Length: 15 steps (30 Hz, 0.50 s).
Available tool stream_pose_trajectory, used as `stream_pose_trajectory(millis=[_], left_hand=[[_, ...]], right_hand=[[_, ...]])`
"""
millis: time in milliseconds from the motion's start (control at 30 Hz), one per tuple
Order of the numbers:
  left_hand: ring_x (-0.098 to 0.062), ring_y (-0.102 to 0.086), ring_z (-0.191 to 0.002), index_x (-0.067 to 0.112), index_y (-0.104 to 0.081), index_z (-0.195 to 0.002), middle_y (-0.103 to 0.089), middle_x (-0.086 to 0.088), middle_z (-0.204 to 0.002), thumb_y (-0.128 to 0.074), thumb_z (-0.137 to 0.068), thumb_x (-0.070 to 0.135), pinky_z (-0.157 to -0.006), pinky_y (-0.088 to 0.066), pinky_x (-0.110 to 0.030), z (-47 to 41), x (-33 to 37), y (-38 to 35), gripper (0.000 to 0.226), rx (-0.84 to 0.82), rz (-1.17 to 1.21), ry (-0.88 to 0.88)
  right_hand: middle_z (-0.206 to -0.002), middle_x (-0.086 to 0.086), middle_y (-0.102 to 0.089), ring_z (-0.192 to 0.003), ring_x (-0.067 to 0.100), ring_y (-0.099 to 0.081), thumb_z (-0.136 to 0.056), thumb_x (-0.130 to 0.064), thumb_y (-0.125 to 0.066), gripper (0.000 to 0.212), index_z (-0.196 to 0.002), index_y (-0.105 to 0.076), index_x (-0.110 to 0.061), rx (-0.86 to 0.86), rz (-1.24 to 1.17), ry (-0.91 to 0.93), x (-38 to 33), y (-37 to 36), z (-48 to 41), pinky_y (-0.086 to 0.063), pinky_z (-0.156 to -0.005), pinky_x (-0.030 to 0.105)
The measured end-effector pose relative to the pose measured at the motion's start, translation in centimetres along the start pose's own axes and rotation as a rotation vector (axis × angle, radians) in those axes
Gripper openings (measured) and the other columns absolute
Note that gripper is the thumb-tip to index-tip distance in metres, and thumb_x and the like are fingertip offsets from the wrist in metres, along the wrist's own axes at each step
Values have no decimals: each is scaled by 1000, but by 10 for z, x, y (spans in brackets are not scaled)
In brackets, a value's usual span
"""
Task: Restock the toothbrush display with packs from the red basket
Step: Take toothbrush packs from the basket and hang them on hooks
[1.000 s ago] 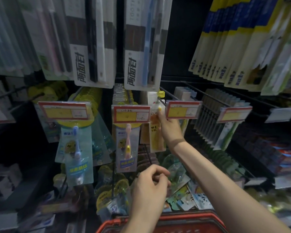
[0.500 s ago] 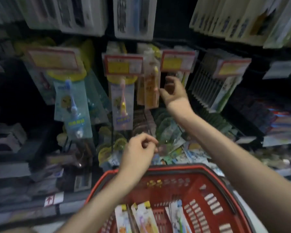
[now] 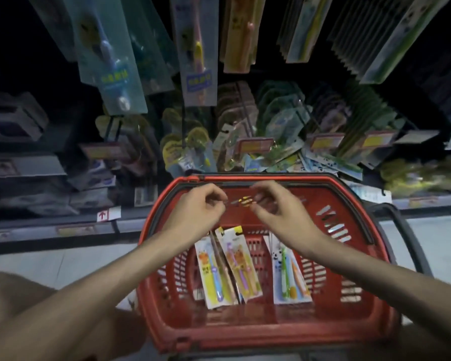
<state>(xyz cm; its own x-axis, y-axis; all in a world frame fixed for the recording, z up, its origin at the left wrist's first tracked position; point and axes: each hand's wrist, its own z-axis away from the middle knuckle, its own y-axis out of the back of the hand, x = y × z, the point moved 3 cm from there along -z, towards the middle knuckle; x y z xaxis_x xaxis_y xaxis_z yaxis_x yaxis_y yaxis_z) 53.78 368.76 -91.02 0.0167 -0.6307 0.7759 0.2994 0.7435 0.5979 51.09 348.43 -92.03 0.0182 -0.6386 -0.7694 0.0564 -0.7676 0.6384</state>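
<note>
The red basket (image 3: 245,324) holds three toothbrush packs (image 3: 228,267) lying flat on its floor. Above its far rim, the left hand (image 3: 201,204) and right hand (image 3: 279,207) hover with fingers curled narrow, pinching nothing I can make out.

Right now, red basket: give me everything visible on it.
The red basket is a plastic shopping basket with slotted walls and a grid floor, rounded corners and a dark handle folded along its far rim. It sits upright below the hanging display, close in front of the person. Inside lie toothbrush packs flat on the floor: overlapping ones at left, another at right. The left hand and right hand hover over its far end, fingers pinched; whether they touch it is unclear.
</note>
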Motion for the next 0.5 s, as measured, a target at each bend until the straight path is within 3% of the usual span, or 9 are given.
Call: stream_pose_trajectory(millis=[67, 200, 333, 400, 500], left_hand=[[-1, -66, -71, 33, -71, -97, -72, 12, -79, -62, -94, 22, -71, -55, -31, 6, -13, -5, 14, -36, -19, 37], [-5, -67, -80, 28, -71, -103, -71, 12, -84, -61, -94, 20, -73, -53, -27, 12, -32, -12, 16, -88, -66, 74], [-16, -64, -88, 23, -68, -113, -71, 6, -104, -61, -95, 22, -74, -46, -31, 10, -55, -22, 19, -168, -180, 134], [-18, -65, -96, 23, -67, -118, -70, 2, -112, -61, -96, 25, -83, -53, -36, 8, -63, -23, 23, -190, -231, 152], [-20, -67, -102, 23, -65, -122, -68, 1, -116, -59, -98, 27, -91, -56, -41, 5, -67, -22, 25, -202, -257, 173]], right_hand=[[-115, -1, -63, -106, 14, -63, -91, -31, -75, 45, -131, -59, -21, -117, 128, -67, 27, -34, 1, -53, -94, 38], [-135, 11, -51, -123, 28, -53, -75, -68, -76, 91, -142, -46, -14, -398, 318, -365, 73, -102, 1, -49, -103, 39], [-162, 20, -24, -151, 37, -29, -58, -81, -78, 147, -163, -6, -9, -535, 337, -607, 99, -158, 0, -39, -117, 45], [-162, 20, -26, -151, 37, -29, -61, -68, -86, 143, -162, -5, -8, -435, 280, -673, 104, -177, -4, -40, -117, 45], [-148, 17, -41, -139, 36, -41, -67, -43, -89, 106, -146, -27, -9, -204, 257, -707, 108, -188, -7, -46, -108, 43]])
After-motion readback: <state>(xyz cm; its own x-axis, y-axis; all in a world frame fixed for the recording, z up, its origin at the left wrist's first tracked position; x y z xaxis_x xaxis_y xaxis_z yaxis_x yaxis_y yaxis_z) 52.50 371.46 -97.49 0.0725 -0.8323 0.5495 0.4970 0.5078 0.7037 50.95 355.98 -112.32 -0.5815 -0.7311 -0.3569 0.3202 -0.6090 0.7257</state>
